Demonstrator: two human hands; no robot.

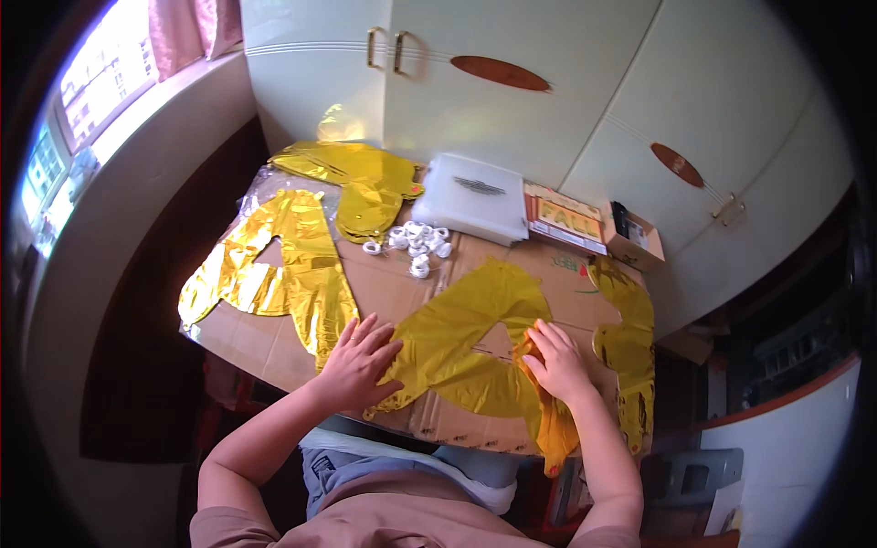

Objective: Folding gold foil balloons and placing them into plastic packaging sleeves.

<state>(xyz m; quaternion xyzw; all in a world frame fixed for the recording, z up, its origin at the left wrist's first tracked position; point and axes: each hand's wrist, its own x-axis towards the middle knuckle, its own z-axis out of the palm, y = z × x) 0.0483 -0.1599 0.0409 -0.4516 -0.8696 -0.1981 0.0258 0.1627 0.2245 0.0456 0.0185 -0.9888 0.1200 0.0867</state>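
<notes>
A flat gold foil balloon (pixel 457 329), shaped like a letter A, lies on the cardboard in front of me. My left hand (pixel 361 367) rests at its left edge, fingers spread and nothing visible held. At the balloon's right leg, my right hand (pixel 559 363) lies with fingers stretched out over a crumpled orange-gold foil piece (pixel 554 425), which hangs past the near edge. To the left is a second, shinier A-shaped foil balloon (pixel 311 265). Another gold foil balloon (pixel 635 352), with curved edges, lies along the right side. What is beneath my palms is hidden.
Flattened cardboard (pixel 384 283) covers the table. Further back are more folded gold foil balloons (pixel 361 173), several white ribbon rolls (pixel 420 239), a translucent plastic case (pixel 466 196) and small boxes (pixel 571 219). White cabinets (pixel 512 55) stand behind; a grey stool (pixel 699 475) is at right.
</notes>
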